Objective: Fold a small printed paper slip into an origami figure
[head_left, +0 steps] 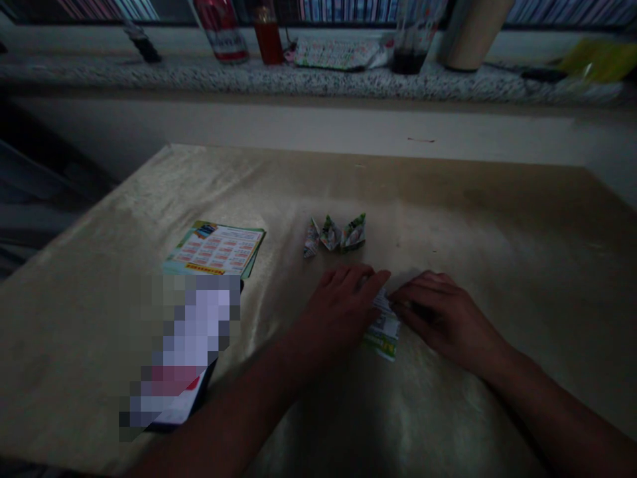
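A small folded piece of printed paper (pixel 383 322), with white, grey and green areas, lies on the table between my hands. My left hand (pixel 343 299) rests palm down over its left side, fingers stretched forward and thumb reaching across its top. At the paper's right edge, the fingertips of my right hand (pixel 440 309) are pinched together; the other fingers curl in. Just beyond my left hand stand several small pointed folded-paper pieces (pixel 330 234), printed in green and grey, in a short row. Part of the paper is hidden beneath my left hand.
Left of my hands lies a stack of printed leaflets (pixel 216 249). A phone (pixel 194 345) with a blurred-out screen is nearer, beside my left forearm. On the speckled windowsill (pixel 308 81) stand a red can (pixel 221 30), a bottle (pixel 269 36) and a cup with dark liquid (pixel 411 56).
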`<state>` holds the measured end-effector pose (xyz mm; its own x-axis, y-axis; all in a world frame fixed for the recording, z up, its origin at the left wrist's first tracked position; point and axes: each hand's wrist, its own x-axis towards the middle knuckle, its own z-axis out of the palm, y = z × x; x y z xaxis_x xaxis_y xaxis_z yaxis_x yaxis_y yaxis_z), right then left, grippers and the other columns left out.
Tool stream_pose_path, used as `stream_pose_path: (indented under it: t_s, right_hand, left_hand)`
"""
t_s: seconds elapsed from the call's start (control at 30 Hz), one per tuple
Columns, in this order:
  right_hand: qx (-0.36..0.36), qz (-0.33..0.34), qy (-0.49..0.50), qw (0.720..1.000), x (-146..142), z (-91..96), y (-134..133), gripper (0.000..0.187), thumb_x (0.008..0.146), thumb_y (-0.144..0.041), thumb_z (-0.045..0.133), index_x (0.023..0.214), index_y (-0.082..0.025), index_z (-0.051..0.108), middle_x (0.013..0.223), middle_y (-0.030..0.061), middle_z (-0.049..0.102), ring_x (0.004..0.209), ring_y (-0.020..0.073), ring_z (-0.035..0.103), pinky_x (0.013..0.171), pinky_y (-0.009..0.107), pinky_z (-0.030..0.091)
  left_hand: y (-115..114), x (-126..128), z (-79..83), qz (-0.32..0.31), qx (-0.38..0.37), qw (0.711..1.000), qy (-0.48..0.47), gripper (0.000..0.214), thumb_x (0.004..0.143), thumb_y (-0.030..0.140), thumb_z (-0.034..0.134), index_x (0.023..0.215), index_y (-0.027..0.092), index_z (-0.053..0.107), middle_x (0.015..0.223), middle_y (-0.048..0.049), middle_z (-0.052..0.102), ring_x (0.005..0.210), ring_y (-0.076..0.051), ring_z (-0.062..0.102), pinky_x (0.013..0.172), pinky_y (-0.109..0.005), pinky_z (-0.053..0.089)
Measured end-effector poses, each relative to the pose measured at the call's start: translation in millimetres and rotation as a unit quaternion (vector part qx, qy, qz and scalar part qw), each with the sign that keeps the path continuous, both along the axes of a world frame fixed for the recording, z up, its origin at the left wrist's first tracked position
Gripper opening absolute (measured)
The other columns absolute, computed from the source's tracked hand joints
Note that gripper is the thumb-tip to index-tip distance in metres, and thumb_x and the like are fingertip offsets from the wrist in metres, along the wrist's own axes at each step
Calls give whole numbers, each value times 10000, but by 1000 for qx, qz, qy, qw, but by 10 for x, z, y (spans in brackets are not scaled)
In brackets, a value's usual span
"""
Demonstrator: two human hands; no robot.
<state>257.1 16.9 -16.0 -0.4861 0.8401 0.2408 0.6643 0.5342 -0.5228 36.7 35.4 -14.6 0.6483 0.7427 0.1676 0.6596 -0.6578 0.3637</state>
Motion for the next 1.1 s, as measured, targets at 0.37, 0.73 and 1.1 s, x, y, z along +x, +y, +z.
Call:
stream_pose_path:
  t_s: [0.37, 0.73, 1.1]
  right_hand:
    - [-19, 17, -13, 1000, 37, 17, -7, 72, 933, -192, 673, 931, -240, 728, 935, 36, 698, 909, 218, 630, 837, 402, 424]
    - [-56, 40, -28, 997, 136, 14, 33, 158, 902, -193, 699, 1020, -285, 748, 993, 28, 685, 973, 215, 625, 890, 413, 412]
    - [-66, 38, -38, 996, 92, 63, 8, 168, 896, -164, 687, 955, -300, 766, 935, 2, 677, 940, 205, 614, 882, 424, 377]
  left_hand:
    - [-149, -103, 135, -127, -48, 991, -1, 445, 800, 386, 824, 1161, 185, 660, 1310, -104, 622, 1235, -287, 561, 1092, -456, 406]
    - [-190, -65, 113, -113, 16, 993, -41, 198, 999, 192, 526, 931, 142, 705, 933, -62, 719, 887, -213, 633, 884, -391, 492]
    - [-238, 71, -42, 29, 49, 998, -1, 201, 991, 166, 488, 852, 152, 633, 802, -65, 674, 750, -225, 614, 726, -377, 521]
